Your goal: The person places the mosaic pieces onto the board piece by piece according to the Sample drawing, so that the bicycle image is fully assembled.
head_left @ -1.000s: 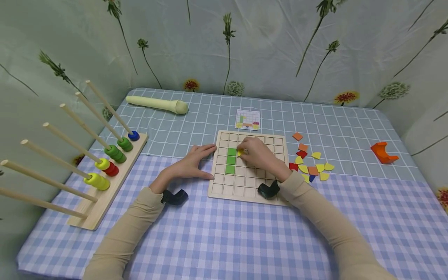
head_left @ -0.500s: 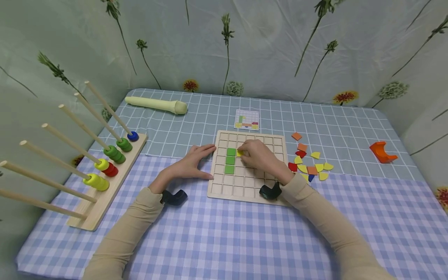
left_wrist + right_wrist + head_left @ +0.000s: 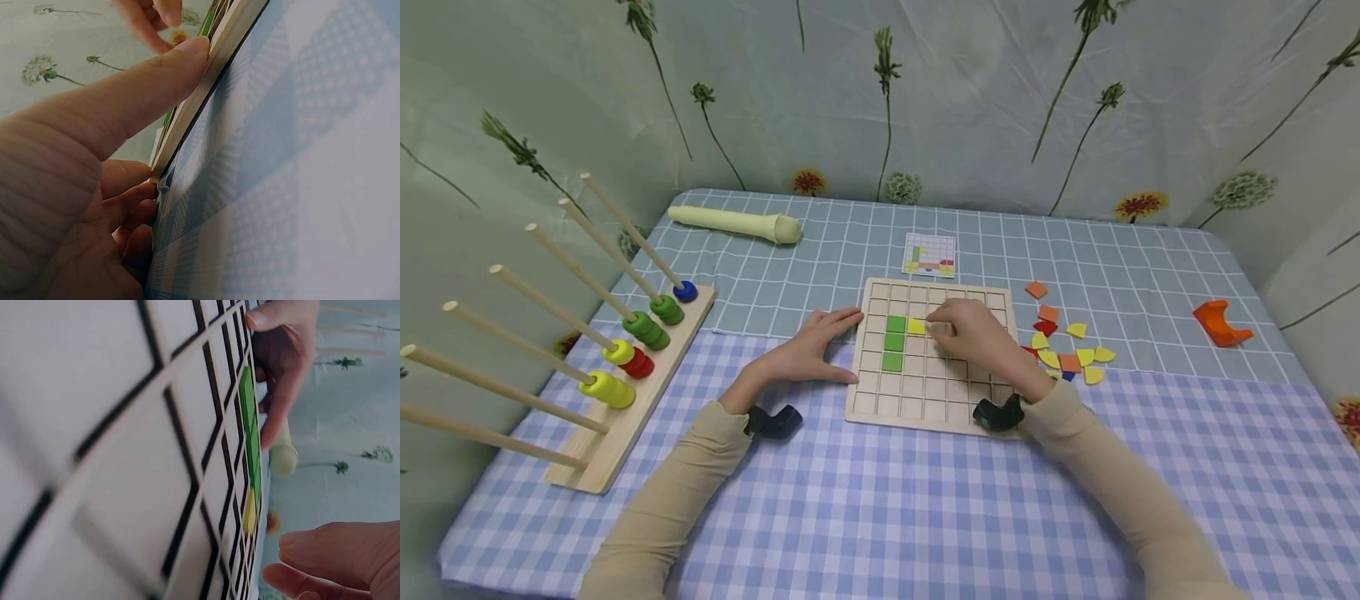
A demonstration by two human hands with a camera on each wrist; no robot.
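Observation:
A pale wooden grid board (image 3: 925, 408) lies on the checked cloth. Three green squares (image 3: 893, 342) form a column in its cells, and a yellow quarter-round piece (image 3: 917, 327) sits in the cell right of the top one. The left hand (image 3: 808, 350) rests at the board's left edge; its thumb (image 3: 190, 50) touches the rim in the left wrist view, fingers spread apart from it. Over the board, just right of the yellow piece, is the right hand (image 3: 973, 333). Its thumb and fingers are apart from that piece, and nothing shows between them in the right wrist view.
Loose yellow pieces (image 3: 1103, 354), orange squares (image 3: 1070, 363) and red pieces (image 3: 1045, 328) lie right of the board. Behind it is a pattern card (image 3: 929, 255). A peg rack with rings (image 3: 647, 367) stands left, a pale green stick (image 3: 733, 223) behind. An orange block (image 3: 1223, 323) lies far right.
The right hand has let go of the yellow piece and moved slightly right, leaving the piece lying in its cell. The left hand stays at the board's edge.

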